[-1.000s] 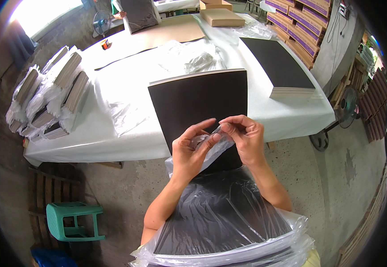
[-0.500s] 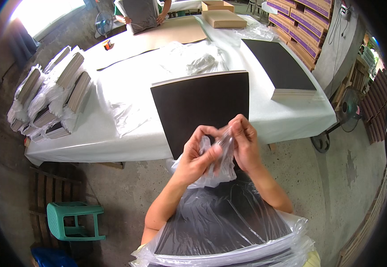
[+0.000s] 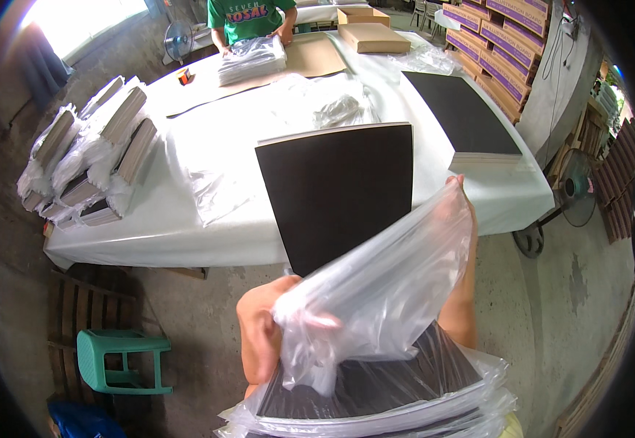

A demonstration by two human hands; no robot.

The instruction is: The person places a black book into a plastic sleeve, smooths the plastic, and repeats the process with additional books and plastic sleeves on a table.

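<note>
"Where is the clear bag [image 3: 383, 274]?"

"Drawn wide between the two hands, over the wrapped boards [image 3: 398, 379] nearest the person. Half a second ago it was bunched up, so I'd judge the film is now easier to handle. Whether its mouth is parted, I can't tell."

"And the fingers?"

"The right hand [image 3: 459, 191] pinches a top corner. The left hand [image 3: 262, 328] is blurred, partly behind the film; I can't tell whether its fingers pinch or spread."

"What's beyond?"

"Bare black boards [image 3: 339, 193] overhang the table's [image 3: 127, 252] near edge; another black stack [image 3: 463, 113] lies by the right edge."

"Any containers?"

"Plastic wraps the bundles [image 3: 91, 153] at the left edge. Toward the far edge, a co-worker [image 3: 248, 22] now has a wrapped pack [image 3: 251, 62] lying flat rather than upright. The open box [image 3: 363, 16] hides its contents."
</note>
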